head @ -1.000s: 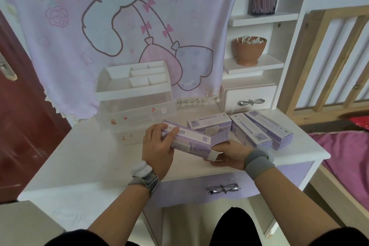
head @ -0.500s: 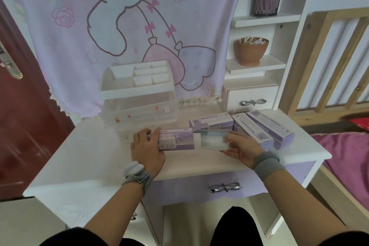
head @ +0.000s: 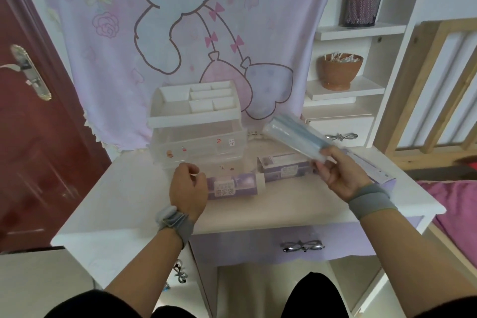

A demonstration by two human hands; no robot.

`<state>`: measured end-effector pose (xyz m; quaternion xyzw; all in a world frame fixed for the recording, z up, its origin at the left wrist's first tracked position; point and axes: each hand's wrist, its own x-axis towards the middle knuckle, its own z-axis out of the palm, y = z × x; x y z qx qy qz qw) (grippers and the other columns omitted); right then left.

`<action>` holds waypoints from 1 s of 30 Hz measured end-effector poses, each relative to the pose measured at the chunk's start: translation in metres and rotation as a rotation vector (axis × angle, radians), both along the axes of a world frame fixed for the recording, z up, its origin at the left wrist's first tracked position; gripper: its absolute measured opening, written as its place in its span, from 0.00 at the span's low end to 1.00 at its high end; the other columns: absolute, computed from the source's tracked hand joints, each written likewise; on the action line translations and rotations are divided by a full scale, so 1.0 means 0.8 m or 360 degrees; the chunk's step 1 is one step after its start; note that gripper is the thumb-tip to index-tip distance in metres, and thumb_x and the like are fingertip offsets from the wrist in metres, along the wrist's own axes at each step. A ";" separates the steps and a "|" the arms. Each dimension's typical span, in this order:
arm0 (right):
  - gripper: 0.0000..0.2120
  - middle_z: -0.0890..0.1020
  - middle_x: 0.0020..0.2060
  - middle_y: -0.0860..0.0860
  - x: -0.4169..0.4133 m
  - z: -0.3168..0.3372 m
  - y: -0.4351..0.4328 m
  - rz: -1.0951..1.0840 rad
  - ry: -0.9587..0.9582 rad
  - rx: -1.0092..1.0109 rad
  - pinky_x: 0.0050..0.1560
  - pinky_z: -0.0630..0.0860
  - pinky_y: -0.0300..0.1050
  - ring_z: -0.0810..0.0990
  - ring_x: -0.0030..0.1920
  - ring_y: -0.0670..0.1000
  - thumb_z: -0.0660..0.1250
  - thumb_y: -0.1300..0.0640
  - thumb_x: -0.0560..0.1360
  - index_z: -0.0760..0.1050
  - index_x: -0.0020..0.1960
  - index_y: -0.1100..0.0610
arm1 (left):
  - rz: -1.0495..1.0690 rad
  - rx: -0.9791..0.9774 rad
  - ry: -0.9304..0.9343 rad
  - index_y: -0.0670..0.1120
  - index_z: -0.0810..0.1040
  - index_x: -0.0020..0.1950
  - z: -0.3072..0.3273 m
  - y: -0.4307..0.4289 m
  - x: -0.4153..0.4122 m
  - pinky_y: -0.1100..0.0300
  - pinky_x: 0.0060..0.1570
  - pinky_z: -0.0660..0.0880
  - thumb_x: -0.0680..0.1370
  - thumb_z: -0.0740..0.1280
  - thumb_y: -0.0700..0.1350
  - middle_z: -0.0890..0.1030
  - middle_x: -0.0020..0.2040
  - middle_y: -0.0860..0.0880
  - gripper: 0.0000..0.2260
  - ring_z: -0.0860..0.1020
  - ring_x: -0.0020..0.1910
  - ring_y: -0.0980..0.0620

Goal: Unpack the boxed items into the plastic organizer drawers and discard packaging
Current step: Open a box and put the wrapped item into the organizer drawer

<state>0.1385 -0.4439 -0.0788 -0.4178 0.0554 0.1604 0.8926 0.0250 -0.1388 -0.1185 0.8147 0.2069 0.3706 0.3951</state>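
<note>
My right hand [head: 338, 173] grips a clear plastic pack of light-blue items [head: 294, 137], lifted above the desk and tilted up to the left. The emptied purple box [head: 232, 186] lies on the white desk [head: 129, 204] with its right flap open; my left hand [head: 188, 186] holds its left end. A second purple box [head: 284, 165] lies behind it, and another purple box [head: 371, 170] shows past my right hand. The plastic organizer [head: 197, 134], with a white compartment tray on top and clear drawers below, stands at the back of the desk.
A white shelf unit [head: 361, 90] at the back right carries a black mesh pen cup [head: 362, 4] and a brown bowl [head: 339, 71]. A red door [head: 28, 137] is on the left, a wooden bed frame [head: 438, 85] on the right.
My right hand has pulled the clear pack fully out of the purple box and raised it up and to the right. The box has come down onto the desk under my left hand.
</note>
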 end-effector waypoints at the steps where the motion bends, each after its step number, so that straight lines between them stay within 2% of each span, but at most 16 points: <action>1: 0.08 0.85 0.35 0.56 -0.001 0.013 0.012 0.0028 -0.0040 0.0015 0.28 0.78 0.33 0.85 0.34 0.51 0.65 0.65 0.73 0.77 0.51 0.60 | -0.0028 -0.0299 -0.0044 0.46 0.72 0.49 0.005 0.003 0.001 0.61 0.38 0.73 0.78 0.62 0.40 0.78 0.44 0.48 0.02 0.78 0.45 0.43; 4: 0.08 0.85 0.37 0.56 -0.001 0.051 0.045 0.0117 -0.0190 -0.0008 0.31 0.79 0.33 0.85 0.37 0.52 0.66 0.65 0.73 0.77 0.52 0.60 | -0.0097 -0.1333 -0.0166 0.45 0.71 0.55 0.022 0.008 0.007 0.54 0.40 0.77 0.80 0.56 0.42 0.79 0.51 0.46 0.07 0.79 0.47 0.46; 5: 0.08 0.85 0.37 0.56 -0.002 0.064 0.059 0.0153 -0.0223 -0.0030 0.32 0.79 0.34 0.85 0.38 0.53 0.67 0.65 0.73 0.77 0.52 0.60 | -0.0113 -0.1618 -0.0235 0.45 0.71 0.54 0.029 0.012 0.008 0.54 0.40 0.76 0.79 0.55 0.42 0.79 0.51 0.46 0.08 0.79 0.46 0.47; 6: 0.07 0.85 0.37 0.57 -0.003 0.075 0.070 0.0184 -0.0238 -0.0064 0.32 0.79 0.34 0.86 0.39 0.54 0.67 0.66 0.73 0.77 0.51 0.61 | -0.0128 -0.1818 -0.0310 0.45 0.72 0.52 0.033 0.016 0.008 0.53 0.39 0.76 0.78 0.54 0.42 0.80 0.51 0.45 0.08 0.79 0.46 0.47; 8: 0.07 0.85 0.37 0.58 -0.005 0.095 0.099 0.0256 -0.0263 -0.0169 0.32 0.79 0.35 0.85 0.39 0.55 0.68 0.67 0.72 0.77 0.50 0.62 | -0.0179 -0.2021 -0.0476 0.45 0.73 0.50 0.039 0.028 0.007 0.53 0.42 0.76 0.77 0.55 0.43 0.80 0.51 0.44 0.08 0.79 0.47 0.45; 11: 0.12 0.79 0.45 0.59 -0.006 0.111 0.135 0.0318 -0.0328 -0.0408 0.33 0.81 0.38 0.80 0.44 0.56 0.68 0.70 0.71 0.78 0.55 0.68 | -0.0286 -0.2106 -0.0640 0.45 0.74 0.53 0.042 0.036 0.004 0.50 0.45 0.78 0.76 0.56 0.45 0.79 0.50 0.43 0.11 0.80 0.50 0.43; 13: 0.13 0.76 0.44 0.59 -0.004 0.119 0.156 0.0309 -0.0407 -0.0582 0.36 0.82 0.41 0.76 0.43 0.55 0.70 0.71 0.70 0.78 0.54 0.69 | -0.0338 -0.2145 -0.0690 0.47 0.77 0.48 0.047 0.036 0.003 0.49 0.47 0.79 0.75 0.57 0.46 0.80 0.48 0.43 0.10 0.80 0.50 0.41; 16: 0.13 0.79 0.42 0.56 -0.001 0.136 0.183 0.0325 -0.0539 -0.0791 0.38 0.84 0.45 0.79 0.38 0.51 0.71 0.70 0.69 0.79 0.54 0.68 | -0.0351 -0.2183 -0.0712 0.47 0.77 0.45 0.053 0.038 0.003 0.49 0.48 0.79 0.75 0.58 0.48 0.81 0.48 0.43 0.10 0.80 0.49 0.41; 18: 0.19 0.81 0.46 0.54 -0.002 0.142 0.201 0.0339 -0.0681 -0.1080 0.39 0.84 0.46 0.83 0.41 0.52 0.73 0.66 0.69 0.78 0.59 0.65 | -0.0345 -0.2181 -0.0710 0.47 0.77 0.46 0.054 0.039 0.003 0.49 0.49 0.80 0.76 0.59 0.51 0.81 0.49 0.42 0.11 0.80 0.48 0.40; 21: 0.23 0.78 0.51 0.51 -0.002 0.139 0.228 0.0249 -0.1007 -0.1524 0.34 0.83 0.43 0.83 0.41 0.53 0.75 0.61 0.69 0.76 0.63 0.60 | -0.0337 -0.2170 -0.0682 0.46 0.77 0.50 0.053 0.041 0.004 0.49 0.50 0.80 0.77 0.59 0.58 0.82 0.49 0.42 0.16 0.80 0.48 0.41; 23: 0.22 0.79 0.49 0.50 0.002 0.130 0.236 0.0197 -0.1305 -0.1720 0.35 0.82 0.39 0.81 0.41 0.52 0.74 0.59 0.69 0.78 0.62 0.57 | -0.0355 -0.2152 -0.0665 0.47 0.76 0.47 0.051 0.045 0.005 0.48 0.51 0.80 0.77 0.60 0.60 0.83 0.49 0.42 0.17 0.80 0.47 0.41; 26: 0.18 0.80 0.39 0.50 0.008 0.116 0.234 0.0289 -0.1751 -0.2046 0.43 0.78 0.37 0.78 0.39 0.50 0.72 0.59 0.69 0.79 0.58 0.50 | -0.0384 -0.2133 -0.0639 0.47 0.76 0.46 0.050 0.052 0.006 0.48 0.51 0.80 0.76 0.61 0.61 0.82 0.49 0.42 0.18 0.80 0.47 0.41; 30: 0.17 0.77 0.36 0.48 0.011 0.115 0.239 0.0354 -0.1903 -0.2179 0.42 0.74 0.38 0.76 0.38 0.50 0.72 0.61 0.69 0.78 0.56 0.49 | -0.0392 -0.2088 -0.0675 0.47 0.79 0.49 0.046 0.055 0.008 0.46 0.52 0.80 0.76 0.59 0.66 0.82 0.48 0.42 0.23 0.81 0.45 0.42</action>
